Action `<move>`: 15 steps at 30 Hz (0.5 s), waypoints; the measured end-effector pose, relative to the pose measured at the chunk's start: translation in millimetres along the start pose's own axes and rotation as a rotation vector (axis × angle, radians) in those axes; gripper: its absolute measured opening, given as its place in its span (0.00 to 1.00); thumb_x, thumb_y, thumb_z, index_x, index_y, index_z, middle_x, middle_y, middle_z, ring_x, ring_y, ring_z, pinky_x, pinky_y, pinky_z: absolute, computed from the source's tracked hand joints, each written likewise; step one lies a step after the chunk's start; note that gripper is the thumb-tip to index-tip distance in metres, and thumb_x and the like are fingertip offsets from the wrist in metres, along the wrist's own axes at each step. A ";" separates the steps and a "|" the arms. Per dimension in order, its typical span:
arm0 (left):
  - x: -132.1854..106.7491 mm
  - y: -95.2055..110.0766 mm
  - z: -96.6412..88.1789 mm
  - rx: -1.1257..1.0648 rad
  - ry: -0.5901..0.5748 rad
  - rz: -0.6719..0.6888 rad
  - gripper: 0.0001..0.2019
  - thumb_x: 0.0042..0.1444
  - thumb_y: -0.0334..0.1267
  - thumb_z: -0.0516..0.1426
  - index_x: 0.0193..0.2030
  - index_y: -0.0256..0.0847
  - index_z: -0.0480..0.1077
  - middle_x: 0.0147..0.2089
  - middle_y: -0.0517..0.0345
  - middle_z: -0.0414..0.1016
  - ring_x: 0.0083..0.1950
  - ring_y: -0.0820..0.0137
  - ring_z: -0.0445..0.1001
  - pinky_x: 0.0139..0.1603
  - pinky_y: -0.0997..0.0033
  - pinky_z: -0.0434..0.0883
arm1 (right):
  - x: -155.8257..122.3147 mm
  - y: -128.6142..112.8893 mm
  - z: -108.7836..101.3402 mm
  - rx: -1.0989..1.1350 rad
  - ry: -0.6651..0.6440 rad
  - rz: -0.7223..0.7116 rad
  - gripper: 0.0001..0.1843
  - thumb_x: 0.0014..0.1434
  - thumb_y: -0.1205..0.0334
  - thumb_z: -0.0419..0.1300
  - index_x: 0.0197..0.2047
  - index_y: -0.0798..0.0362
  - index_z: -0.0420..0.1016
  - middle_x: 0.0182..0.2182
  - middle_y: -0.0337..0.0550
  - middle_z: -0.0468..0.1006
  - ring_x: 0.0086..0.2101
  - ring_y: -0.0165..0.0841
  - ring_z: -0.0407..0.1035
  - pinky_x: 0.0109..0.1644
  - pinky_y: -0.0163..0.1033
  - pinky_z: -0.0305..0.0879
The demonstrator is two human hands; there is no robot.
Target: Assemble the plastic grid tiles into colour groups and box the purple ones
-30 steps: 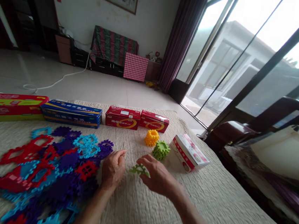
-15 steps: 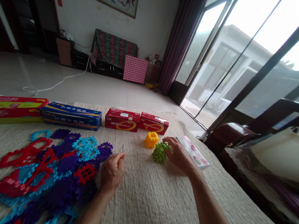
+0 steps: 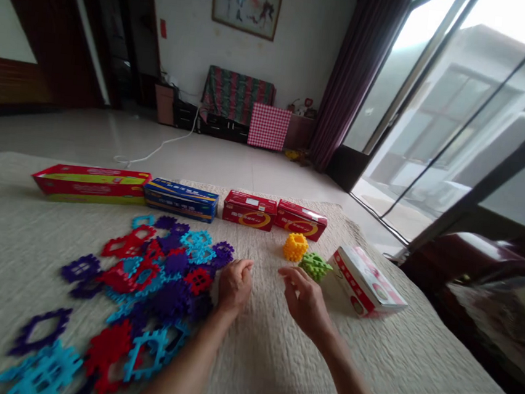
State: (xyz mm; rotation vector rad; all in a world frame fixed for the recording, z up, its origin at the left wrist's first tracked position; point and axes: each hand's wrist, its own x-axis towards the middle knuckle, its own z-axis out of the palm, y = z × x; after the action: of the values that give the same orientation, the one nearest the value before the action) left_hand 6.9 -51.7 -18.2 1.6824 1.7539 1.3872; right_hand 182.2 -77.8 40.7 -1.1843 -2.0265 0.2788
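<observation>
Right hand point(image 3: 303, 297) holding a half-curl, no piece visible; left hand point(image 3: 235, 284) holding a fist, contents unclear. Green block point(image 3: 315, 266) sitting at right hand's 1 o'clock, probably light, stiff; toothed sides likely offering best grip.

One red-and-green box point(image 3: 96, 186), one blue box point(image 3: 181, 201), two red boxes point(image 3: 249, 212), one white-and-red box point(image 3: 370, 283), one yellow block point(image 3: 295, 248), one green block point(image 3: 314, 267); toothed pieces point(image 3: 171, 300) overlap uncountably.

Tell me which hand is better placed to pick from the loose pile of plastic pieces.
Probably the left: the left hand is right beside the pile, while the right hand is farther off, near the green block.
</observation>
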 end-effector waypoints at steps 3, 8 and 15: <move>-0.3 2.7 -1.3 0.012 0.023 0.022 0.16 0.52 0.26 0.48 0.38 0.37 0.77 0.39 0.51 0.81 0.43 0.67 0.77 0.49 0.68 0.71 | -5.6 5.3 35.9 0.111 0.105 0.164 0.16 0.55 0.66 0.49 0.41 0.55 0.75 0.36 0.47 0.79 0.35 0.34 0.74 0.40 0.37 0.69; 0.7 3.8 -1.3 0.041 0.011 0.009 0.17 0.52 0.24 0.48 0.39 0.38 0.77 0.38 0.53 0.81 0.43 0.67 0.77 0.49 0.69 0.71 | -13.1 13.5 66.2 0.165 0.272 0.332 0.17 0.54 0.58 0.50 0.40 0.55 0.76 0.35 0.48 0.80 0.36 0.37 0.74 0.42 0.40 0.69; 2.8 6.6 -2.0 0.049 -0.010 -0.036 0.18 0.51 0.23 0.48 0.39 0.37 0.78 0.40 0.53 0.81 0.44 0.68 0.77 0.50 0.70 0.71 | -15.8 13.9 70.8 0.144 0.263 0.260 0.18 0.53 0.62 0.47 0.38 0.54 0.76 0.34 0.46 0.80 0.35 0.35 0.73 0.44 0.39 0.68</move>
State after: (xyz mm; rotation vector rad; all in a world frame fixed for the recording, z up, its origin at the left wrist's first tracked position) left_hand 8.4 -51.1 -10.9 1.6711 1.8174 1.3278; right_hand 146.0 -70.5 -23.2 -1.3190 -1.6008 0.3691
